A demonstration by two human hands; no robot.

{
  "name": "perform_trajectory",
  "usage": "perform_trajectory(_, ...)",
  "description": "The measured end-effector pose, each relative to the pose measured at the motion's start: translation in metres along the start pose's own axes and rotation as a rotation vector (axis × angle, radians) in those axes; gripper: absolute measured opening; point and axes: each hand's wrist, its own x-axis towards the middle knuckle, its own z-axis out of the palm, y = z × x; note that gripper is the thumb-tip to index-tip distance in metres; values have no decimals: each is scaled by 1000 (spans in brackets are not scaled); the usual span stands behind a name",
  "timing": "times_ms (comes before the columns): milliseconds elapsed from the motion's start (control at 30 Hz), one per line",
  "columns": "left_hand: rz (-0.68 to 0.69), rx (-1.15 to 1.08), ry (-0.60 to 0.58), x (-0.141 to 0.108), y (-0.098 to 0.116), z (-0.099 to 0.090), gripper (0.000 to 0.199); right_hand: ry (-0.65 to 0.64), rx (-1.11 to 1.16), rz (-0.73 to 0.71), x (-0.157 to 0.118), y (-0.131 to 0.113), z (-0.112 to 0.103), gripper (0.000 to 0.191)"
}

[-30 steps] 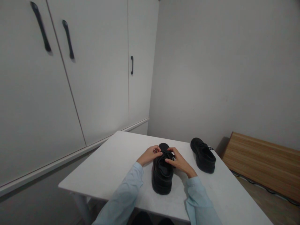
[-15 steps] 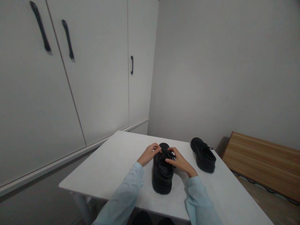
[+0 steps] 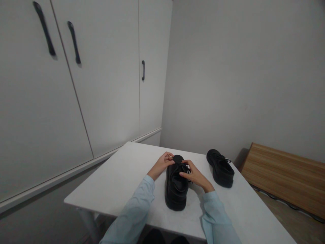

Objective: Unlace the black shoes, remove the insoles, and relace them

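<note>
A black lace-up shoe stands upright on the white table, toe pointing away from me. My left hand is at the left of the toe, thumb and fingers bent toward each other; whatever they may hold is too small to make out. My right hand lies over the right side of the lacing, its thumb by the opening and its fingers farther forward, gripping the shoe there. Dark lace loops show beside these fingers. Farther right stands a second black shoe, with its laces tied.
White cabinets with dark handles line the left side. A grey wall rises behind the table. To the right is a wood-grain panel, with a dark cable along its lower edge.
My left hand has shifted slightly up and its fingers have changed position near the toe. My right hand and both shoes have stayed nearly where they were.
</note>
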Motion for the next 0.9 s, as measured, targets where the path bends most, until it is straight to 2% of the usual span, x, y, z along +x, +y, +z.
perform_trajectory(167, 6, -150, 12, -1, 0, 2, 38, 7, 7, -4, 1, 1, 0, 53)
perform_trajectory(267, -2, -159, 24, 1, -2, 1, 39, 11, -5, -15, 1, 4, 0, 54)
perform_trajectory(733, 118, 319, 15, 3, -3, -5, 18, 2, 8, -15, 2, 7, 0, 53)
perform_trajectory(900, 106, 359, -16, 2, -4, -8, 19, 8, 18, -10, 2, 6, -1, 53)
